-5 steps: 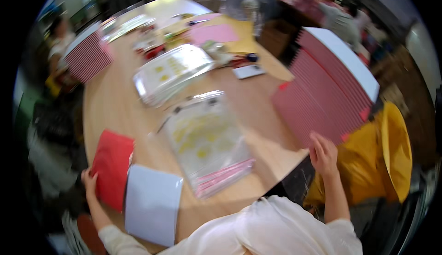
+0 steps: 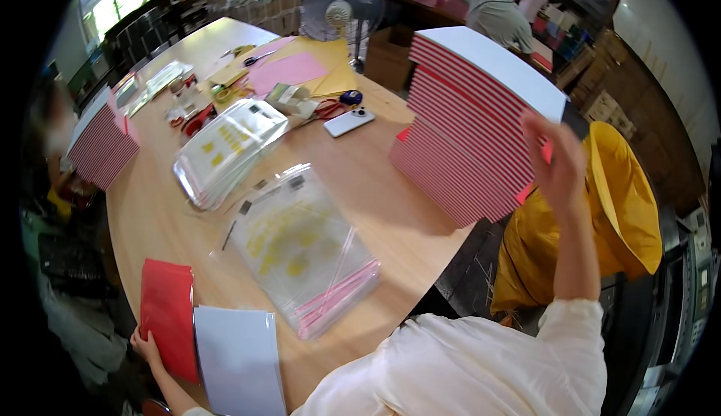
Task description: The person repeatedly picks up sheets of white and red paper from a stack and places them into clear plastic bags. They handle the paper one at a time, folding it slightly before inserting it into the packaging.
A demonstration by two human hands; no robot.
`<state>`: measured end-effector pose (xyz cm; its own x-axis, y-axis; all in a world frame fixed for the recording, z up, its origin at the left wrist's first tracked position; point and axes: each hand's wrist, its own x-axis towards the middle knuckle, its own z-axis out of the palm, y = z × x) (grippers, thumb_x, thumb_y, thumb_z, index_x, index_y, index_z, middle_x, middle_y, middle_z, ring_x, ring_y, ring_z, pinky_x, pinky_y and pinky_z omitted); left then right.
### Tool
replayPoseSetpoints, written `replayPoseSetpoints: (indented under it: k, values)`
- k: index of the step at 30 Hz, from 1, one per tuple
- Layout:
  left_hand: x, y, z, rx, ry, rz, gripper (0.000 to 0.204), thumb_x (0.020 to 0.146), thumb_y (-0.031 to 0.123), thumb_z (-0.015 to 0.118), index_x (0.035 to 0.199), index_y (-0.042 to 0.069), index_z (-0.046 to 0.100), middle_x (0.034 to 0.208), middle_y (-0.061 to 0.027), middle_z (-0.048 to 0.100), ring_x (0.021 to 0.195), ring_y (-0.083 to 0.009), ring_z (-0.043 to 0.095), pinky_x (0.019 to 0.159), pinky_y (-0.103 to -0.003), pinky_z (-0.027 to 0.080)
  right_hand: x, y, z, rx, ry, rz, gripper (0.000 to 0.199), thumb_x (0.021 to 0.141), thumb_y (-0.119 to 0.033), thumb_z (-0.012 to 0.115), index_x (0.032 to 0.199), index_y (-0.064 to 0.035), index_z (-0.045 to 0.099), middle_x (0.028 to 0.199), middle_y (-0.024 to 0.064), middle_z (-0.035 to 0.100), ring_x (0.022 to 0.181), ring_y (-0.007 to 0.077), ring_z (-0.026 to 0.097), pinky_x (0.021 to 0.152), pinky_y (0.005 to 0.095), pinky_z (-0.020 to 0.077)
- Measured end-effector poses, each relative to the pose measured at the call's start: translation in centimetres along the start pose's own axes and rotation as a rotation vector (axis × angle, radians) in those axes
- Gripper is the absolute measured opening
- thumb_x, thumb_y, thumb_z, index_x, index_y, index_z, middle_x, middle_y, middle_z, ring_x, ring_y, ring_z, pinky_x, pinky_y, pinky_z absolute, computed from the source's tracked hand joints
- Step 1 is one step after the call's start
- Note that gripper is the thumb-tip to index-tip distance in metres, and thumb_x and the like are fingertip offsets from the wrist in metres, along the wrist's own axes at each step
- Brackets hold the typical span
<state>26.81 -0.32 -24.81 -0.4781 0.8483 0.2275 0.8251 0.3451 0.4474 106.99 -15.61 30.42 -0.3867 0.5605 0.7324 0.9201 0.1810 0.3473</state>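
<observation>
My left hand (image 2: 146, 345) is closed on the left edge of a flat red packet (image 2: 167, 318), its thumb on top. Right beside that packet lies a pale white-blue stack of sheets in a clear sleeve (image 2: 239, 360). My right hand (image 2: 559, 162) is raised in front of a tall stack of red-and-white layered packets (image 2: 466, 138) topped in white. Its fingers are loosely apart, slightly blurred, and nothing shows in them; whether they touch the stack I cannot tell. In the table's middle lies a pile of clear plastic bags (image 2: 300, 243) with yellow print and pink strips.
Farther back lie more clear bags (image 2: 229, 142), a white phone (image 2: 349, 122), red-handled scissors (image 2: 328, 108), a tape measure (image 2: 351, 98) and pink paper (image 2: 285, 73). Another striped stack (image 2: 105, 146) stands far left. A yellow sack (image 2: 541, 243) stands right of the table, a fan (image 2: 338, 14) behind it.
My right hand has risen from beside the tall stack's lower edge to its upper right side. The view has swung to the right. My left hand stays at the red packet.
</observation>
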Motion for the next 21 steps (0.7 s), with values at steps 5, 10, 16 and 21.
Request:
replayPoseSetpoints:
  k: [5,10,16,21]
  values:
    - [4.6,4.7,-7.1,0.103,0.385,0.317,0.042,0.083,0.013,0.069,0.123,0.009,0.059,0.119,-0.0163,0.057,0.108,-0.0364,0.055,0.093,-0.043,0.045,1.6,6.3,2.8,0.189,-0.315,0.394,0.020,0.092,-0.014,0.064,0.104,-0.0008,0.072,0.098,0.0128,0.072,0.084,0.0210,0.069,0.073,0.0310,0.0559]
    - [-1.2,24.8,-5.1,-0.319,0.314,0.650,0.030,0.084,0.002,0.065,0.114,-0.001,0.060,0.114,-0.0163,0.058,0.113,-0.0326,0.052,0.098,-0.041,0.040,1.7,8.3,7.8,0.240,-0.531,0.411,0.035,0.088,-0.029,0.069,0.111,-0.0028,0.071,0.106,0.0178,0.071,0.088,0.0249,0.070,0.080,0.0368,0.0553]
    - [-17.3,49.4,-9.2,-0.734,-0.154,0.818,0.031,0.079,-0.002,0.066,0.108,0.006,0.064,0.116,-0.0124,0.057,0.113,-0.0299,0.053,0.098,-0.039,0.040,0.9,7.5,8.8,0.213,-0.533,0.323,0.029,0.082,-0.021,0.069,0.099,0.0027,0.072,0.086,0.0214,0.070,0.073,0.0287,0.067,0.071,0.0346,0.0527]
    - [-23.9,61.8,-10.9,-1.005,-0.452,0.987,0.042,0.073,-0.009,0.065,0.113,0.004,0.063,0.118,-0.0115,0.055,0.114,-0.0265,0.053,0.097,-0.034,0.042,0.8,8.2,8.8,0.263,-0.535,0.273,0.027,0.086,-0.020,0.066,0.099,0.0027,0.072,0.081,0.0197,0.071,0.061,0.0234,0.063,0.061,0.0317,0.0501]
